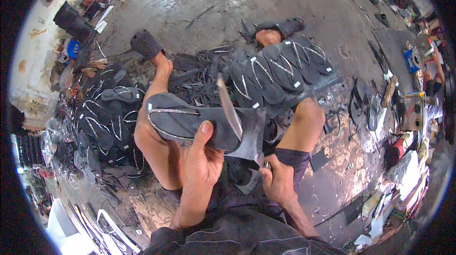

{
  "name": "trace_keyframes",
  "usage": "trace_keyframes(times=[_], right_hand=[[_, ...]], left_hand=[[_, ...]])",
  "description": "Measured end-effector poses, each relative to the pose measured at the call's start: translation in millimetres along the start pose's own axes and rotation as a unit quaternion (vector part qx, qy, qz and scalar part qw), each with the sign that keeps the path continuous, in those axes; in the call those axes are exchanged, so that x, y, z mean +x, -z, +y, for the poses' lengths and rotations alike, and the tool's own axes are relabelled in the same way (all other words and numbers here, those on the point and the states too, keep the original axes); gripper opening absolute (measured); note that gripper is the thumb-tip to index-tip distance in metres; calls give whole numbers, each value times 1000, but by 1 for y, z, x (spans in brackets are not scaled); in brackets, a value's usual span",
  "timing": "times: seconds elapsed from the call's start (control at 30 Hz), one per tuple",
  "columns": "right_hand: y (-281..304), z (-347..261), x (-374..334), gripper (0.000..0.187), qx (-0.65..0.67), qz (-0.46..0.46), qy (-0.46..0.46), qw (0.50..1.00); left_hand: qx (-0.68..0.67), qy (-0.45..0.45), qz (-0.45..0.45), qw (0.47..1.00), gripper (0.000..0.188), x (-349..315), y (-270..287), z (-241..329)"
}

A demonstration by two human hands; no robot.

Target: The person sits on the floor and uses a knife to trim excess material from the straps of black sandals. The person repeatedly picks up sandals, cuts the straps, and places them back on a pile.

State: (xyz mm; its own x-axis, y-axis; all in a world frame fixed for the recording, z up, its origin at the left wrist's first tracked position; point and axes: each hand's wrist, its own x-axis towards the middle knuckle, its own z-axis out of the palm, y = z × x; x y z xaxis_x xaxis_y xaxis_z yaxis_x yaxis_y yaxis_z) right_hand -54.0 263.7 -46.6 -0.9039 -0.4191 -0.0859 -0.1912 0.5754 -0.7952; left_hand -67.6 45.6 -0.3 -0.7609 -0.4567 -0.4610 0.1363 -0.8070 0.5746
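My left hand (204, 162) grips a black flip-flop (183, 122) from below, thumb on top of its footbed. The flip-flop has a glittering strap and a small white label near the toe end. A dark sheet of sole material (251, 129) sticks out past its heel. My right hand (279, 179) is closed on a knife, whose handle is mostly hidden in the fist. The long knife blade (230, 111) points up and away to the left, meeting the sheet beside the heel. Part of the blade is hidden behind the sheet.
Several finished-looking flip-flops (263, 79) lie in a row on a board over my right leg. A pile of flip-flops (107, 122) is at the left. Dark offcuts (199, 74) litter the floor between my feet. More flip-flops (365, 105) and clutter stand at the right.
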Motion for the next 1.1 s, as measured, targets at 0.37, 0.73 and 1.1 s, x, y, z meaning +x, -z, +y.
trace_keyframes(times=[0.37,0.73,1.1], right_hand=[[62,-17,55,28,23,-209,29,977],[11,62,71,40,306,201,-22,930],[140,156,-51,52,388,524,-226,723]], left_hand=[[150,-28,-43,987,49,-16,43,-18],[234,-208,-77,947,79,-11,71,73],[335,153,108,923,113,152,60,-134]])
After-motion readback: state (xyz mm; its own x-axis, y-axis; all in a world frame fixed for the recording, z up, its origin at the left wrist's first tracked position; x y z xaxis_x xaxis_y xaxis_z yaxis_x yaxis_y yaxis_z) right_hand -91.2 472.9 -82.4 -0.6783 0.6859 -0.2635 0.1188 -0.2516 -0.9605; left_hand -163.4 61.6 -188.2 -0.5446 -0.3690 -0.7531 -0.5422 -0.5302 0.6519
